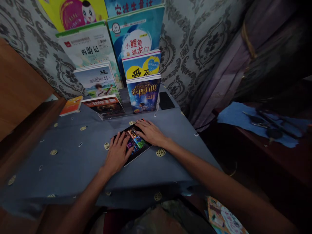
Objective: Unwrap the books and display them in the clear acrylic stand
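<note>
A dark book with a colourful cover (135,141) lies flat on the grey cloth-covered table (73,156). My left hand (118,153) rests palm down on its near left part, fingers spread. My right hand (150,131) lies flat on its far right corner, fingers stretched out toward the book rack. Neither hand grips the book.
A tiered rack holds several children's books (143,92) against the patterned wall. An orange book (71,105) lies at the table's far left, a black object (166,100) beside the rack. A dark side table with blue cloth (255,122) stands right. Another book (224,219) lies low right.
</note>
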Tool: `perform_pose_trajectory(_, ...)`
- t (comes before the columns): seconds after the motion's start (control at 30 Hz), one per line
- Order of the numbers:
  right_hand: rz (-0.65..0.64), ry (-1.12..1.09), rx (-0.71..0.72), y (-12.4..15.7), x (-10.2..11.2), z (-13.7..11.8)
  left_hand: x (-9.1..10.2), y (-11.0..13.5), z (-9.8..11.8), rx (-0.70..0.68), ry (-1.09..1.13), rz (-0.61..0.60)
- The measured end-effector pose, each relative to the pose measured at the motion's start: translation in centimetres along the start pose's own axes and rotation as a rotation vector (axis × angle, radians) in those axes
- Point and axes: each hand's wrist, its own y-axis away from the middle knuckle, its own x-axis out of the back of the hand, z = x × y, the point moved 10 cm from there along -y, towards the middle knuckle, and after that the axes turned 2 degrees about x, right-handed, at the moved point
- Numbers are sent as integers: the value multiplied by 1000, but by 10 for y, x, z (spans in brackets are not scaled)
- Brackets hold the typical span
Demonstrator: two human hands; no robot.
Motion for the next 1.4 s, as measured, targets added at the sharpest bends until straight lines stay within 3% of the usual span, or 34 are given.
perform_pose_trajectory(0.23, 25, 34, -63, 10, 3, 10, 0, -3, -4, 9, -40, -68)
perform_pose_trajectory(0.5, 37, 50, -85, 12, 6, 8, 11, -20, -20, 130, -91, -208)
perform_pose_trajectory(0.73, 26, 19, 23, 6, 6, 5, 20, -21, -20, 188, -79, -188)
perform_pose_trajectory(0.9, 0, 80, 6, -6, 10, 17, 22, -5, -27, 185, 213, -121)
perform_pose_trajectory(1.13, -11, 150, 28, -16, 10, 22, 29, 8, -31, 137, 748, -194)
perform_pose_trajectory(1.27, -5, 120, 53, -16, 6, 24, 45, 4, -21, 57, 772, -85)
perform_pose_trajectory(1.4, 33, 55, 81, -16, 5, 26, 34, -5, -19, 21, 703, -40)
